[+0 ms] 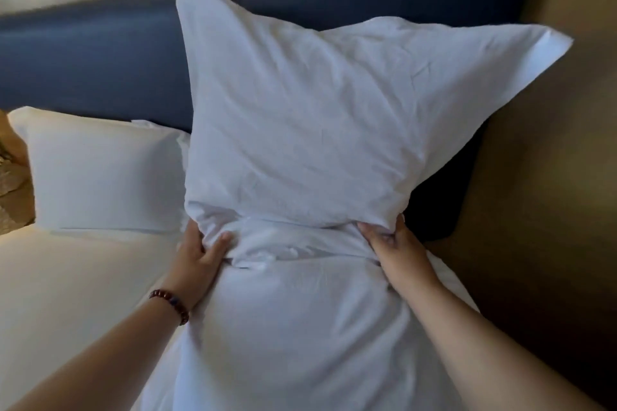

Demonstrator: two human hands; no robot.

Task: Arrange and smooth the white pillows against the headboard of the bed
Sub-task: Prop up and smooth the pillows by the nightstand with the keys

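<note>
The left hand (pixel 200 253) grips the lower-left corner of the upright pillow (pixel 300 127), thumb on the front and fingers curled into bunched fabric. The right hand (pixel 394 243) pinches the lower-right corner the same way, so both hands are closed on the 1 pillow. A dark beaded bracelet (pixel 170 304) sits on the left wrist. The pillow stands on end, its top corners against the navy headboard (pixel 83 60), its base resting on a lower pillow (pixel 293 327) that lies flat toward the person. A 3rd white pillow (pixel 100 177) leans on the headboard just to the left, touching the upright one's edge. A pale sheet (pixel 66 294) lies below it, and a brown wall panel (pixel 551 177) stands on the right.
</note>
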